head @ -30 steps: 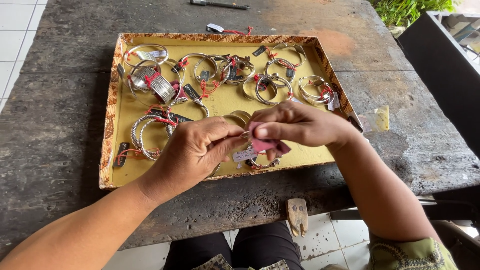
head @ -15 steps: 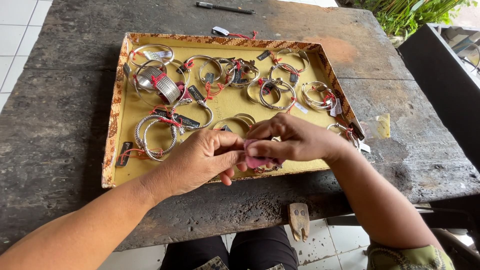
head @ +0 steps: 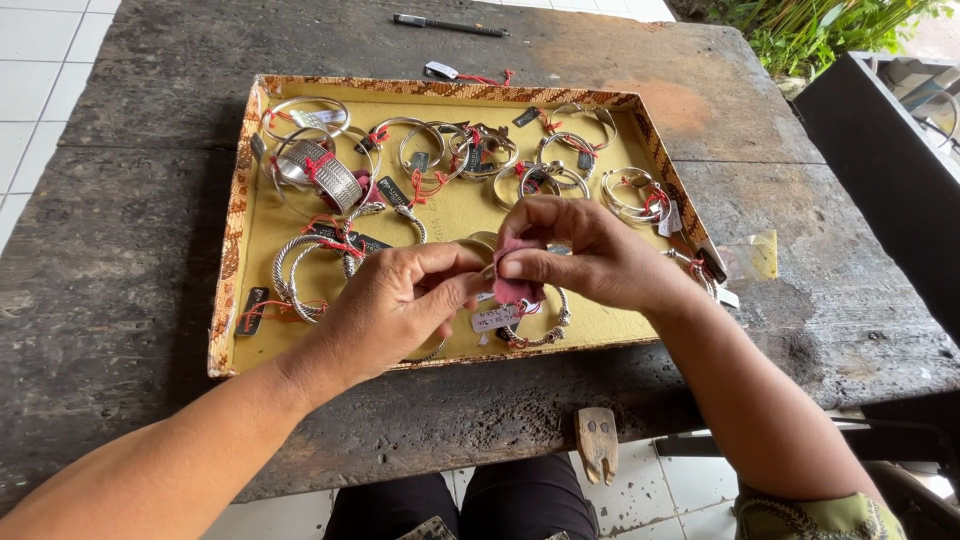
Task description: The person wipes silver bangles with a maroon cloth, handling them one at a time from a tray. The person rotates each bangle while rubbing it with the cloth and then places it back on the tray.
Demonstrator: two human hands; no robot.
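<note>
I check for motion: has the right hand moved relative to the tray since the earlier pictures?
Yes. The right hand moved slightly away from the near rim of the tray, toward its middle.

The right hand (head: 590,255) covers most of the pink cloth (head: 518,289), and whatever its grip pinches inside the cloth is hidden. The left hand (head: 400,305) hides part of a bangle (head: 432,350) at the tray's 6 o'clock edge. Writing on the paper tag (head: 497,318) is too small to tell. At 12 o'clock on the worktop (head: 120,200), the pen (head: 450,25) is small and indistinct.
</note>
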